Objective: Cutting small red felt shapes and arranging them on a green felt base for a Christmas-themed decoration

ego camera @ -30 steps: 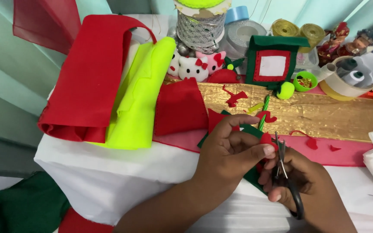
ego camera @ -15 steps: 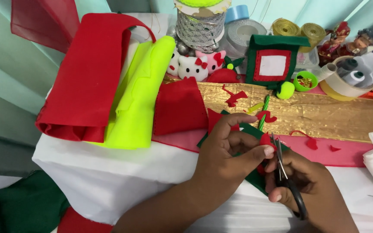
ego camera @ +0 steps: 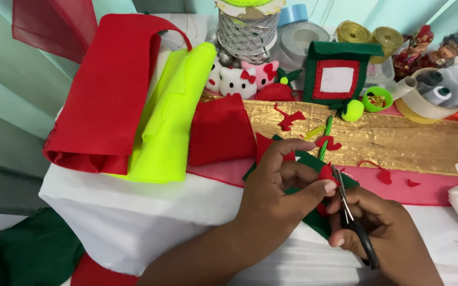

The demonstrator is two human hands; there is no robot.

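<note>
Lower right of the head view, the person's left hand pinches a small red felt piece between thumb and fingertips, right over a dark green felt sheet. Just beside it, the right hand has its fingers curled through the black handles of a pair of scissors, blades up against the red bit and nearly closed. Upper left of the frame there's a folded red felt with neon yellow felt touching it. Across the middle right runs a gold strip with red scraps on it, and a little green felt house stands at the top.
</note>
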